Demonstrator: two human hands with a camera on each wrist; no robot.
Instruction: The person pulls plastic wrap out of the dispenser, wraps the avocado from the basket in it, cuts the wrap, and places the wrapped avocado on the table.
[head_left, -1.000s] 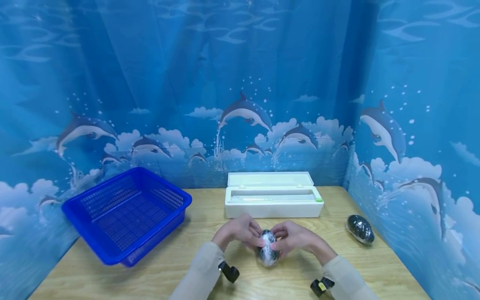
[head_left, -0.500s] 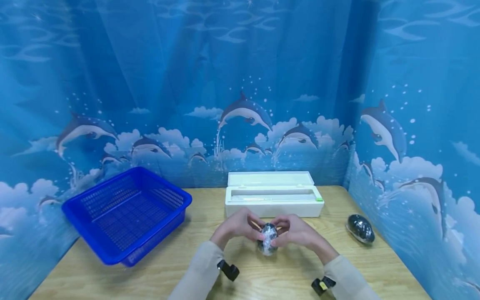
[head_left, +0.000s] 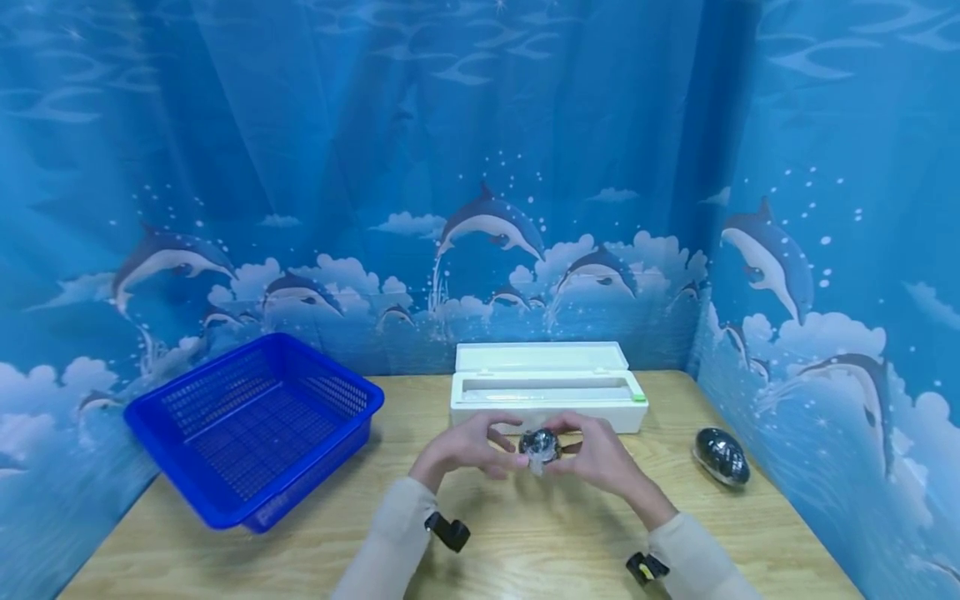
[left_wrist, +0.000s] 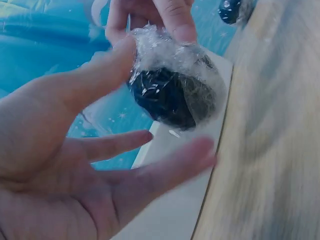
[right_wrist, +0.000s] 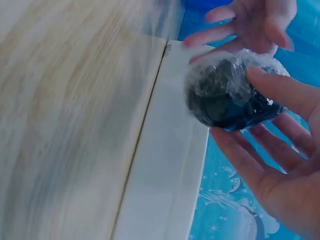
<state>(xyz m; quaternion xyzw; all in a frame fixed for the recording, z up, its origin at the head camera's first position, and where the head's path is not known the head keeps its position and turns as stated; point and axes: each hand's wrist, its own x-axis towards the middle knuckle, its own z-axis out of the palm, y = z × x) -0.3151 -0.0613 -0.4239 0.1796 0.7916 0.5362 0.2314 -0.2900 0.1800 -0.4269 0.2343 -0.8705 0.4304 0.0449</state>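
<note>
My right hand (head_left: 596,454) grips a dark oval object wrapped in crinkled clear cling film (head_left: 540,446), thumb on the film and fingers under its other side, as the right wrist view shows. On the other side is my left hand (head_left: 472,450); its thumb (left_wrist: 107,70) reaches the bunched film while the fingers spread apart, off the object. The wrapped object (right_wrist: 227,97) is held in front of the white cling film dispenser (head_left: 543,419), whose lid stands up with a roll inside.
A second dark oval object in film (head_left: 721,457) lies near the table's right edge. The blue plastic basket (head_left: 258,492) stands at the left on the wooden table (head_left: 525,550). A dolphin-print curtain (head_left: 360,167) encloses the back and sides.
Both hands have moved the wrapped object away from me, towards the dispenser, and it now appears more end-on. The left fingers have spread off it, while the right hand keeps its grip.
</note>
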